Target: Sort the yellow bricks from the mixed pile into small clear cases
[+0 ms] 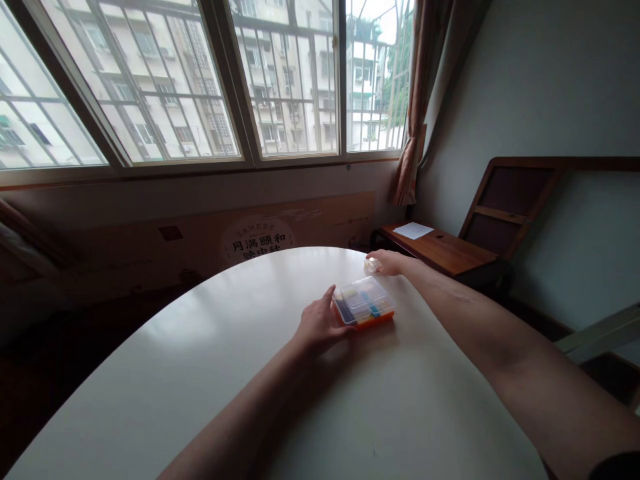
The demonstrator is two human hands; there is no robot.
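Observation:
A small plastic box with an orange base and a clear lid rests on the white table, with blue, yellow and dark pieces showing through the lid. My left hand grips it from the left, one finger at the far corner and another along the near edge. Farther off, by the table's right rim, my right hand has its fingers closed around a small clear, shiny object. Its exact kind is too small to make out, and part of it is hidden by the fingers.
The white round-edged table fills the foreground. Beyond its right edge stands a brown wooden desk with a white paper sheet on it. A large flat cardboard box with printed characters leans below the barred window.

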